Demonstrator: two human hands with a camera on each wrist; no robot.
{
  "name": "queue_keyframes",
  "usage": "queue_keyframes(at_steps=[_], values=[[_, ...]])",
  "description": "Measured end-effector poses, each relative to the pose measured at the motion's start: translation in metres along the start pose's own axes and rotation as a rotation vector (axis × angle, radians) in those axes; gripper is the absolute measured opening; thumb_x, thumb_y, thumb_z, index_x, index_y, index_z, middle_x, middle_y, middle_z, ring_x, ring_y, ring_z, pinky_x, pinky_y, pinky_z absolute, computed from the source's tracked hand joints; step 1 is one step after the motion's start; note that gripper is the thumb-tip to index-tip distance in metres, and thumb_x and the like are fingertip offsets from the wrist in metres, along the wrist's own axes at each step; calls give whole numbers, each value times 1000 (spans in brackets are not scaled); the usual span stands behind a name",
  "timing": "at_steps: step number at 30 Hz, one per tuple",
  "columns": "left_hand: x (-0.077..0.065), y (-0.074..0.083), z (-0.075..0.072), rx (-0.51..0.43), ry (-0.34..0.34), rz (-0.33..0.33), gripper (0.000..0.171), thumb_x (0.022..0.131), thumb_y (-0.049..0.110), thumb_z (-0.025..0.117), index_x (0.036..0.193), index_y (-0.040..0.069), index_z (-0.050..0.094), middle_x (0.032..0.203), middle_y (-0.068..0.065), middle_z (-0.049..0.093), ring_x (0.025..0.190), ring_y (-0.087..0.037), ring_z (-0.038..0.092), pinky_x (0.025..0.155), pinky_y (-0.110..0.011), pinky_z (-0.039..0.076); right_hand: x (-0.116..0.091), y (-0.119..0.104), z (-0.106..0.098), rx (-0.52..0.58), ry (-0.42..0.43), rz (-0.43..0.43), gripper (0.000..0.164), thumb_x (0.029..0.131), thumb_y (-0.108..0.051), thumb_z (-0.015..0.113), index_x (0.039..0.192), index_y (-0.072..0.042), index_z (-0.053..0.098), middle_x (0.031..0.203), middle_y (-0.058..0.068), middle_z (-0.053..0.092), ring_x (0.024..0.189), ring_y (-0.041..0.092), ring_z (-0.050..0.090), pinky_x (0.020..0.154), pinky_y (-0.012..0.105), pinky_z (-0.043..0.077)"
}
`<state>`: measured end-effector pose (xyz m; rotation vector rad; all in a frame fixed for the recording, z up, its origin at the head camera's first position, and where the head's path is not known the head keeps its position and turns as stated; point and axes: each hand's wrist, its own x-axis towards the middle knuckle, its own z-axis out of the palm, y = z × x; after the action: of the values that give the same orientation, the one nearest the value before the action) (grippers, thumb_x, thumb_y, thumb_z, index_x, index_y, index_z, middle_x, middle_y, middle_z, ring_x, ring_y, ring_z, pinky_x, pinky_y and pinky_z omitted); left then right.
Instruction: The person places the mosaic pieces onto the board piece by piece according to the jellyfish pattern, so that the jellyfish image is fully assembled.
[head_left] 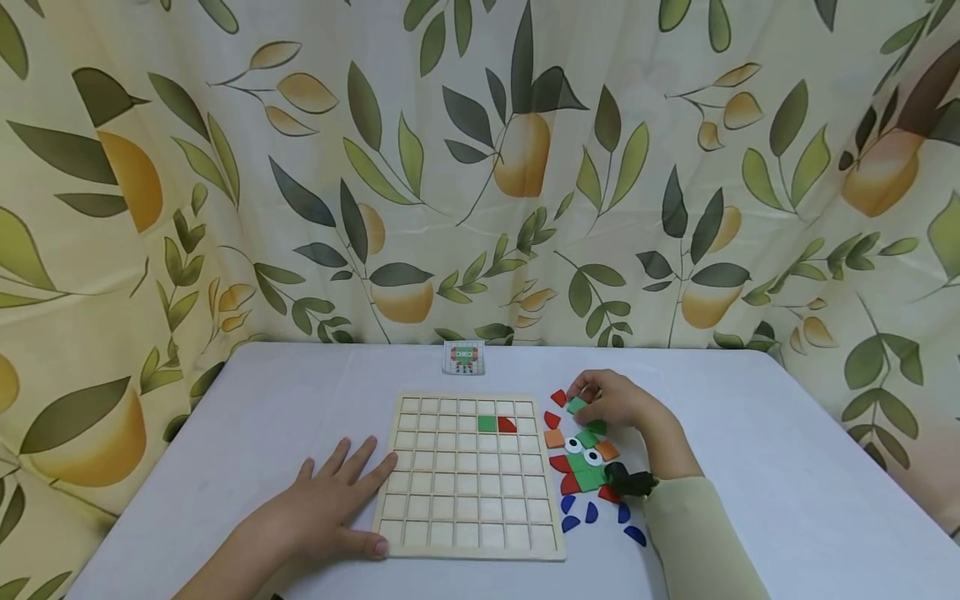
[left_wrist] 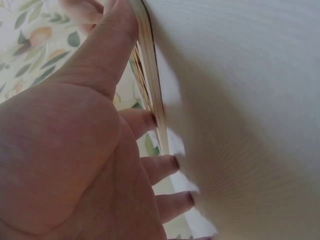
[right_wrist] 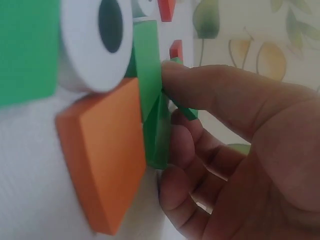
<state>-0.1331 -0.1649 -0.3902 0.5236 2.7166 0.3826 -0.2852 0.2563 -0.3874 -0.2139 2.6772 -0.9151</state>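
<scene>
A wooden grid board lies on the white table. Its second row holds a green square and, beside that, a red rounded piece. My left hand is spread flat at the board's left edge, thumb and index fingertip touching the rim; the left wrist view shows the thumb against the board's side. Right of the board, my right hand pinches a green tile between thumb and fingers. In the right wrist view, other green pieces and an orange square are close to that hand.
Loose pieces crowd the board's right side: round eye pieces, red pieces, an orange square and several blue half-rounds. Behind the board lies a small pattern card. A leaf-and-fruit curtain hangs behind the table.
</scene>
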Motion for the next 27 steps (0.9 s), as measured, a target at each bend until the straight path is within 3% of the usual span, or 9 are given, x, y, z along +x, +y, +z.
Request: queue_keyframes(at_steps=[12, 27], values=[[1, -1, 1, -5, -4, 3, 107, 71, 75, 66, 159, 28, 26, 167, -13, 13, 151, -47, 7, 106, -79, 12, -1, -6, -1, -17, 35, -35, 19, 89, -7, 64, 107, -11, 66, 102, 9, 60, 96, 27, 53, 77, 36, 51], [-1, -2, 2, -3, 6, 8, 106, 72, 74, 66, 159, 28, 26, 167, -13, 13, 151, -46, 8, 107, -79, 12, 2, -20, 2, 14, 37, -108, 21, 88, -6, 65, 109, -10, 67, 98, 9, 60, 90, 25, 53, 69, 31, 50]])
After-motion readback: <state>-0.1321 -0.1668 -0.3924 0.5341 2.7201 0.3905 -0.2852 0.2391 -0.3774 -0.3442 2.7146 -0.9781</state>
